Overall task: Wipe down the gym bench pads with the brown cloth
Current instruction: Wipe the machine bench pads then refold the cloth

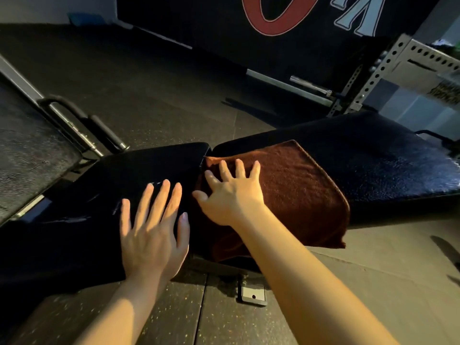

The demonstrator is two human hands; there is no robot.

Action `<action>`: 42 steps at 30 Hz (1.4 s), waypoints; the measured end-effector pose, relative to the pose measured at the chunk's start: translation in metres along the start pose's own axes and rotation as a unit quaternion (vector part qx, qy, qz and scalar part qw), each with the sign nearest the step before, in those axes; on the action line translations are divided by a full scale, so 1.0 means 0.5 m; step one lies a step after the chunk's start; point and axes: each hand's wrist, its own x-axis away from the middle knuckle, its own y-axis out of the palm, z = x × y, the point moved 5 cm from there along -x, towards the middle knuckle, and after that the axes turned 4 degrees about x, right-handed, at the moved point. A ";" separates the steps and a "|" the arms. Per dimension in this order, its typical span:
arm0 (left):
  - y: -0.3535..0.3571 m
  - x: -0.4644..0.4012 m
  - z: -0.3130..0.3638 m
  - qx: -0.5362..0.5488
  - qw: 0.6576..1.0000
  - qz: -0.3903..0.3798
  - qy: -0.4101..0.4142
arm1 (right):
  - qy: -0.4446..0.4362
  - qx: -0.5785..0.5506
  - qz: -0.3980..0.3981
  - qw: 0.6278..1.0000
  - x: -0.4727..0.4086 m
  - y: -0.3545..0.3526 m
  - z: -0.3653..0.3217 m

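A black gym bench crosses the view with two pads: the seat pad [74,215] on the left and the longer back pad [388,165] on the right. The brown cloth [298,185] lies spread over the left end of the back pad, its near edge hanging over the side. My right hand [231,192] presses flat on the cloth with fingers spread. Flat on the seat pad rests my left hand [151,227], fingers straight, just left of the gap between the pads.
A second bench [27,150] with a metal frame and handle [82,125] stands at left. A perforated steel rack [373,78] and a barbell end [311,87] are at the back right. Dark rubber floor [149,83] surrounds the bench; a bench foot [252,295] sits near me.
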 end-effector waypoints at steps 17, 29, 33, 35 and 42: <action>-0.015 -0.015 0.019 0.015 0.998 -0.053 0.003 | 0.147 -0.003 -0.005 0.989 0.115 -0.034 0.283; -0.024 -0.026 0.022 0.017 0.999 -0.025 0.020 | 0.058 0.002 -0.035 0.998 -0.065 -0.018 0.025; -0.027 -0.023 0.024 0.020 0.998 0.020 0.047 | -0.049 -0.009 0.016 0.999 -0.005 -0.001 -0.031; -0.028 -0.020 0.025 0.018 0.997 0.038 0.060 | -0.072 -0.010 0.035 0.997 0.025 -0.004 -0.008; -0.032 -0.019 0.026 0.024 0.999 0.024 0.022 | -0.139 0.089 0.057 0.985 0.136 -0.012 0.177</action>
